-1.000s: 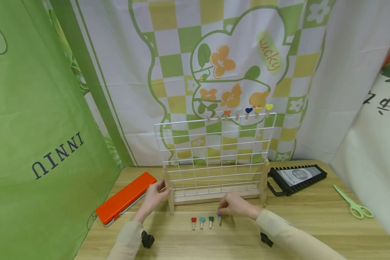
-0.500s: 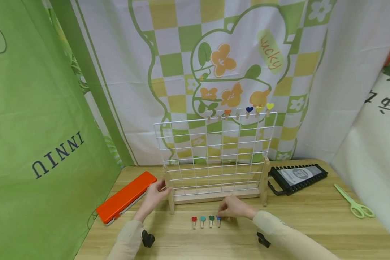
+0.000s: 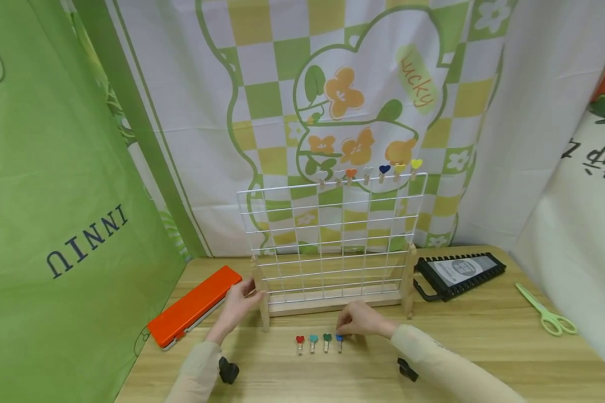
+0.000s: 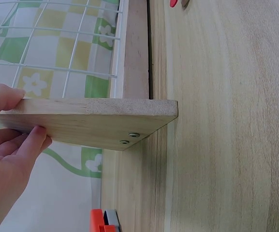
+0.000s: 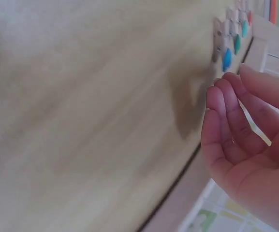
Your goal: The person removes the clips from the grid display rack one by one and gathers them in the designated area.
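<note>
My left hand grips the left wooden upright of a white wire grid rack, thumb on one side and fingers on the other. Just in front of the rack, my right hand pinches the heart end of a small blue heart clothespin lying on the table; the exact contact is partly hidden by the fingertips. To its left lie a dark green heart clothespin, a teal one and a red one, in a row. The right wrist view shows the blue heart right at the fingertips.
Several heart clothespins, including a dark blue one and a yellow one, are clipped along the rack's top wire. An orange case lies at left. A black toothed holder and green scissors lie at right.
The blue clothespin, tilted under my right fingers a second ago, now lies straight in line with the others and has shifted slightly right. My left hand stays on the upright.
</note>
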The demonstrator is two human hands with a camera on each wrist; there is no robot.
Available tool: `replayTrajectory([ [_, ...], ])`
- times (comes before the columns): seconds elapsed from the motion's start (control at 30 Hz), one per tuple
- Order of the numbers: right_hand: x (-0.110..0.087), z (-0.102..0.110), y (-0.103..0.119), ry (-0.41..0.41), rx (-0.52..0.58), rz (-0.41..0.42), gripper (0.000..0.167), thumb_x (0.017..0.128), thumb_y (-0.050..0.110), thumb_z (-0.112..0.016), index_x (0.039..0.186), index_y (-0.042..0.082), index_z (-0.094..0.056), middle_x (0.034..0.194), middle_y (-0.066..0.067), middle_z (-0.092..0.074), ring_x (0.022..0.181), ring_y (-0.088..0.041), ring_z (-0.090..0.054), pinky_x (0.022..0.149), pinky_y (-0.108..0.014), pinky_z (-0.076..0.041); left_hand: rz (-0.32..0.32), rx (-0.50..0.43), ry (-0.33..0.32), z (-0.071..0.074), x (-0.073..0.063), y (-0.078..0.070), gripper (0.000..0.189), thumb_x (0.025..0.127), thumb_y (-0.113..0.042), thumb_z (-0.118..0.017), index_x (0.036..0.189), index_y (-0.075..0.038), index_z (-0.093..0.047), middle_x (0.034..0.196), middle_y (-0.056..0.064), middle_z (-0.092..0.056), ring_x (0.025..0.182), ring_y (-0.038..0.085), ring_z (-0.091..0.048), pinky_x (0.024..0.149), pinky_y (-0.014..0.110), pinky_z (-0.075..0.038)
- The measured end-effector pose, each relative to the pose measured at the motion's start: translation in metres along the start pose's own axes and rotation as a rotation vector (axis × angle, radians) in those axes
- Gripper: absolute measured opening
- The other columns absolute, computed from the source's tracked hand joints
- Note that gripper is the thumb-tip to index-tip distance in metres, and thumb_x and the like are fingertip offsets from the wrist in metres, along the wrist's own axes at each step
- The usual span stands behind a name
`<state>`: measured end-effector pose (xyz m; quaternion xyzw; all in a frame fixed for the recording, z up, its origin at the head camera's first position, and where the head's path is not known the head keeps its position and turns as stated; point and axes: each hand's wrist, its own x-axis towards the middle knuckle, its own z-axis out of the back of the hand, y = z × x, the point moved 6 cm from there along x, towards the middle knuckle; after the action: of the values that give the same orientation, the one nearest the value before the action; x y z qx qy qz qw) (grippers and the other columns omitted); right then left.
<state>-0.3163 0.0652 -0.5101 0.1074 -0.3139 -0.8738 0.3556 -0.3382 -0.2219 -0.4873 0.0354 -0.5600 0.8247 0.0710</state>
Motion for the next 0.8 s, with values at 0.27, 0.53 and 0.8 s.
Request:
replayTrajectory([
  [0.27, 0.004, 0.062, 0.04, -0.079, -0.078, 0.075, 0.012, 0.092, 0.013, -0.07, 0.092, 0.003, -0.077, 0.083, -0.005, -0.076, 0.066, -0.003, -0.064, 0.07, -0.033, -0.062, -0.008, 0.01, 0.005, -0.001, 0.0, 0.0, 0.048, 0.093, -0.004, -0.067, 0.136, 0.011, -0.053, 0.135, 0.03, -0.058, 0.13, 0.044, -0.054, 0.105, 0.048, -0.052],
  [0.53, 0.001, 0.181, 0.133, -0.36, -0.184, 0.274, 0.008, 0.088, 0.01, -0.074, 0.094, 0.007, -0.078, 0.089, -0.005, -0.076, 0.074, -0.01, -0.069, 0.067, -0.019, -0.059, -0.014, 0.004, 0.004, 0.0, -0.001, 0.0, 0.049, 0.093, -0.006, -0.067, 0.137, 0.01, -0.052, 0.135, 0.03, -0.059, 0.13, 0.044, -0.054, 0.105, 0.048, -0.051],
  [0.8, -0.001, 0.265, 0.199, -0.58, -0.319, 0.422, 0.008, 0.087, 0.009, -0.076, 0.094, 0.008, -0.078, 0.086, -0.002, -0.075, 0.075, -0.011, -0.066, 0.071, -0.022, -0.058, -0.016, -0.002, 0.013, 0.0, 0.0, 0.001, 0.048, 0.093, -0.006, -0.067, 0.137, 0.008, -0.054, 0.134, 0.029, -0.059, 0.13, 0.042, -0.055, 0.105, 0.048, -0.051],
])
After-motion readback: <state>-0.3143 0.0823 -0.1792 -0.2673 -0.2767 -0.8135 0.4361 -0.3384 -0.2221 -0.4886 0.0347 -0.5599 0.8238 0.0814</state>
